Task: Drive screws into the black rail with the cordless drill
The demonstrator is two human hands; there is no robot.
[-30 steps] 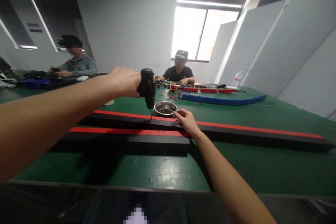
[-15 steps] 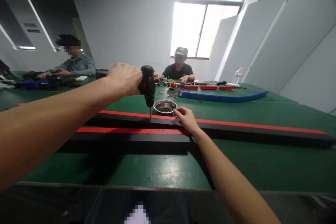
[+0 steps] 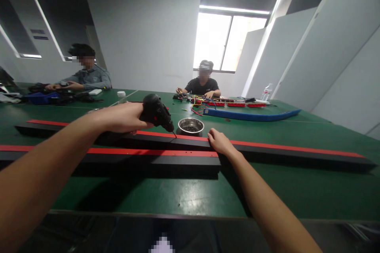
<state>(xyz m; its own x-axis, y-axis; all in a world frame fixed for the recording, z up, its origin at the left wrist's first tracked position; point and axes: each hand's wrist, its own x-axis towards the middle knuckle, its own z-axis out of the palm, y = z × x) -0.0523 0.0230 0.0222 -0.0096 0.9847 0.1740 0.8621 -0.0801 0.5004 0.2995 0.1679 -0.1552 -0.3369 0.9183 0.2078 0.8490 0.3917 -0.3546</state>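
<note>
My left hand [image 3: 126,117] is closed around the grip of a black power drill [image 3: 157,112]. The drill leans over, its thin bit slanting down to the right, with the tip at the red top of the farther long black bar [image 3: 282,155]. Whether the tip touches cannot be made out. To the right of the bit, my right hand [image 3: 219,141] is closed over that same bar, fingers curled at its far edge. A second black bar with a red top [image 3: 178,162] lies closer to me, small holes near its right end. Behind the bit stands a metal bowl [image 3: 190,120] of small dark pieces, probably screws.
A curved blue bar [image 3: 252,114] lies farther back, beside tangled wires and red parts [image 3: 215,104]. One person [image 3: 203,81] sits across the green table [image 3: 190,201]; another [image 3: 89,73] sits at left. A bottle [image 3: 267,91] stands at back right.
The drill has gone from upright to tilted, its body swinging left with my left hand. My right hand has shifted slightly right, from a finger pinch to a hold over the bar. The view moved too.
</note>
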